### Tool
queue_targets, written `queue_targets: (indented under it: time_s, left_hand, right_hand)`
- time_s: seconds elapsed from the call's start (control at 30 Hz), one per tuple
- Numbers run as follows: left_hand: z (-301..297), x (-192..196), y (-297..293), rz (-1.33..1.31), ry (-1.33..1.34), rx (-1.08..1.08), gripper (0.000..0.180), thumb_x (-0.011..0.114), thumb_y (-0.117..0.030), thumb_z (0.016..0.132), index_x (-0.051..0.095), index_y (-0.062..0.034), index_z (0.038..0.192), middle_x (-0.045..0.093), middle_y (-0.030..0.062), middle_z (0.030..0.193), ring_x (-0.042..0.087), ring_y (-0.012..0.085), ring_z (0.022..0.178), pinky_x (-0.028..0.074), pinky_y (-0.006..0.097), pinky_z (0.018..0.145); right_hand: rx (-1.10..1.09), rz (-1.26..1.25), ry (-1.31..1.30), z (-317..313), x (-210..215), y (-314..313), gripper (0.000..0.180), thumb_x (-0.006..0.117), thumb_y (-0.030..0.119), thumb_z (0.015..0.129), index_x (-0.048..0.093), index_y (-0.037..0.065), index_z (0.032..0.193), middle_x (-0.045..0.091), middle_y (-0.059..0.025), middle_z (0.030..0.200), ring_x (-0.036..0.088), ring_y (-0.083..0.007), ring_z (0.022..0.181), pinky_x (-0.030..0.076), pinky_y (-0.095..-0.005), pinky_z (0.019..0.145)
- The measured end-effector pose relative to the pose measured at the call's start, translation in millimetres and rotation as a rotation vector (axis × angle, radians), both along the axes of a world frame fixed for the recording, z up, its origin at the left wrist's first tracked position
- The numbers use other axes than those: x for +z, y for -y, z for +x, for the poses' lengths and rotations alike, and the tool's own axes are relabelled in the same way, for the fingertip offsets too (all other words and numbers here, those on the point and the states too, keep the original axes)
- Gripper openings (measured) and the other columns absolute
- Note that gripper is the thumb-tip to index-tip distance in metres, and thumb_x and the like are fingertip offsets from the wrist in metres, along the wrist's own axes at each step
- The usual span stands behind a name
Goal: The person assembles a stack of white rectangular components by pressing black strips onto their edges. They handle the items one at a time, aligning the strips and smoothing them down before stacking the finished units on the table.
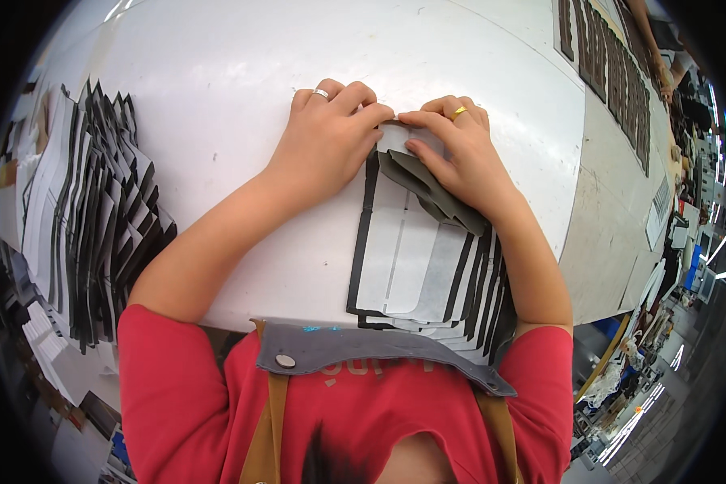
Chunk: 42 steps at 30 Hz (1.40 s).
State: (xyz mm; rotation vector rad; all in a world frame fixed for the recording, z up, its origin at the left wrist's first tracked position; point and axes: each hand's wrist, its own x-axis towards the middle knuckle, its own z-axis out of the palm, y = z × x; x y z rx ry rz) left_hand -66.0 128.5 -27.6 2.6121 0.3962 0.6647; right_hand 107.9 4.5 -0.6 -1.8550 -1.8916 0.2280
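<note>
A long white panel with black borders (399, 258), thin like paper or coated cloth, lies on the smooth white tabletop (242, 266). From the fingertips it runs toward 6 o'clock, its long axis roughly between 12:30 and 6:30. Both hands meet at its 12 o'clock end: the left hand (331, 129) comes in from 10 o'clock, fingers bunched narrowly and pinching the corner, while the right hand (458, 145) sits toward 1 o'clock, thumb and forefinger slightly apart around the edge; whether they grip I cannot tell. Neither is clearly nearer. A folded dark grey-green sheet (431, 189) lies across the panel under the right palm. Similar fanned panels (484, 327) show at its 5 o'clock side.

No label is readable on the panel. The red shirt (371, 419) carries pale lettering, partly covered by the slate-grey apron bib (363, 343), whose blue marks are illegible.
</note>
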Motion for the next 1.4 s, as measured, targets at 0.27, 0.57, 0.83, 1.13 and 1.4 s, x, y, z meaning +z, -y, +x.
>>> queue_targets:
  time_s: [0.27,0.57,0.83,1.13,1.4]
  left_hand:
    - [-1.8,-8.1,-0.1,0.142,0.002,-0.014,0.019,0.066,-0.012,0.082,0.065,-0.0148,0.101,0.057,-0.0009,0.102,0.052,0.0217,0.093,0.037,0.037,0.081]
    - [-3.1,-3.2,2.6,0.074,-0.002,0.054,0.022,0.066,-0.014,0.083,0.060,-0.0097,0.103,0.058,0.0024,0.102,0.052,0.0241,0.094,0.038,0.037,0.079]
    - [-10.2,-2.0,4.3,0.090,0.021,0.017,0.021,0.068,-0.012,0.082,0.062,-0.0085,0.101,0.060,0.0017,0.103,0.055,0.0236,0.095,0.040,0.036,0.080]
    - [-10.9,-2.4,5.2,0.133,0.077,0.047,0.017,0.071,-0.015,0.076,0.058,-0.0103,0.087,0.058,-0.0010,0.096,0.055,0.0209,0.092,0.039,0.036,0.079]
    - [-11.3,-3.7,4.2,0.184,0.052,0.049,0.017,0.070,-0.016,0.077,0.057,-0.0103,0.086,0.057,-0.0005,0.094,0.055,0.0216,0.092,0.039,0.036,0.079]
  right_hand:
    - [0.165,0.025,0.246,-3.1,6.7,1.4,0.019,0.066,0.011,0.082,0.069,0.012,0.101,0.062,-0.0024,0.101,0.055,-0.0213,0.098,0.035,-0.0385,0.095]
    - [0.129,0.024,0.204,-4.6,8.5,-3.6,0.029,0.064,0.008,0.082,0.067,0.012,0.110,0.064,0.0000,0.096,0.058,-0.0185,0.096,0.035,-0.0392,0.099]
    - [0.124,0.024,0.274,-6.0,6.9,-2.3,0.029,0.061,0.008,0.083,0.066,0.011,0.112,0.062,-0.0012,0.092,0.058,-0.0185,0.094,0.035,-0.0398,0.100]
    - [0.104,-0.056,0.216,-6.2,13.1,-9.2,0.030,0.060,0.009,0.084,0.066,0.015,0.113,0.059,-0.0030,0.090,0.057,-0.0201,0.092,0.038,-0.0370,0.096]
    - [0.153,0.033,0.256,-8.5,4.7,-6.4,0.034,0.063,0.008,0.078,0.066,0.014,0.112,0.060,-0.0028,0.093,0.057,-0.0196,0.091,0.040,-0.0364,0.090]
